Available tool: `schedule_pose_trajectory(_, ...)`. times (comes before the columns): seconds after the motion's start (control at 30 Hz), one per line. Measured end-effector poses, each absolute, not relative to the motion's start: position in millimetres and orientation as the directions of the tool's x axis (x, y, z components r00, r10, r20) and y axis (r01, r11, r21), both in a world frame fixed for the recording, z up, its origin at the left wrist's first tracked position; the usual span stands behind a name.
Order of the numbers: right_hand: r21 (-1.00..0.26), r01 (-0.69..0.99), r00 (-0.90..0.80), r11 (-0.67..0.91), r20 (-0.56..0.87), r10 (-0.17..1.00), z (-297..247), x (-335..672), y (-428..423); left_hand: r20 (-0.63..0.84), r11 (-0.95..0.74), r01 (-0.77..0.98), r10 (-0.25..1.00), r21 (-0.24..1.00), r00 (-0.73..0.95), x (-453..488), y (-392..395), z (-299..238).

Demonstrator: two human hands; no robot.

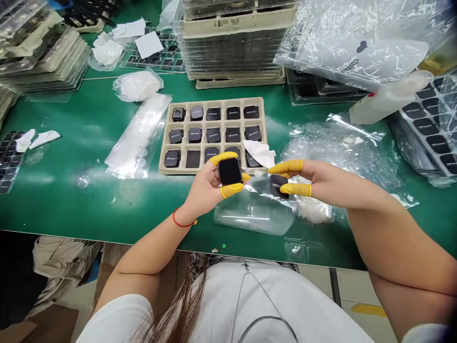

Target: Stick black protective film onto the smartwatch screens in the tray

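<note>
Head view, green bench (73, 143). I have the left hand (203, 186) closed in a pinch on a glossy black square smartwatch (230, 171), held by its edges. The yellow finger cots (224, 158) are matte and snug. The right hand (316, 181) is nearly closed on a black square unit (279, 186) with a white printed logo, pinched between two cotted fingers. A clear plastic bag (254, 214) lies against that unit; I cannot tell whether the unit sits inside it. Both pieces are just in front of a beige molded pulp tray (214, 102), its square pockets mostly filled with similar black units. A crumpled white wipe (259, 153) overlaps its right corner. Edge-only pinching seems best: it keeps cots off the smooth face.
</note>
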State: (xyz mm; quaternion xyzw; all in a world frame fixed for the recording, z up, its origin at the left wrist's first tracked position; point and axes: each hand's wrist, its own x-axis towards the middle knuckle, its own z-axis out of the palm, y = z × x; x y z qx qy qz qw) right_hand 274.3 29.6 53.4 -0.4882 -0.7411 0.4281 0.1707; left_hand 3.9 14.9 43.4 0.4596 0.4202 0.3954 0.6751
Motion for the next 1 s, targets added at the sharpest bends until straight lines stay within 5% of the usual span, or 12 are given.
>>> schedule_pose_trajectory(0.2, -0.562, 0.661, -0.427, 0.497, 0.263, 0.865, 69, 271, 21, -0.449, 0.727, -0.25, 0.617, 0.64, 0.646, -1, 19, 28)
schedule_pose_trajectory(0.5, -0.439, 0.493, -0.523, 0.752, 0.541, 0.659, 71, 272, 28, -0.536, 0.799, -0.327, 0.587, 0.505, 0.606, 0, 20, 25)
schedule_pose_trajectory(0.67, -0.429, 0.494, -0.532, 0.756, 0.538, 0.653, 72, 272, 26, -0.517, 0.767, -0.327, 0.623, 0.553, 0.587, 0, 23, 27)
schedule_pose_trajectory(0.77, -0.568, 0.424, -0.497, 0.705, 0.505, 0.706, 78, 271, 21, -0.49, 0.662, -0.233, 0.707, 0.712, 0.51, 2, 25, 29)
schedule_pose_trajectory(0.87, -0.805, 0.296, -0.309, 0.515, 0.43, 0.849, 81, 262, 17, -0.407, 0.474, -0.069, 0.813, 0.878, 0.416, 8, 23, 27)
schedule_pose_trajectory(1.0, -0.957, 0.251, -0.229, 0.146, 0.088, 0.969, 66, 237, 16, -0.274, 0.28, 0.07, 0.807, 0.957, 0.523, 15, 11, 23)
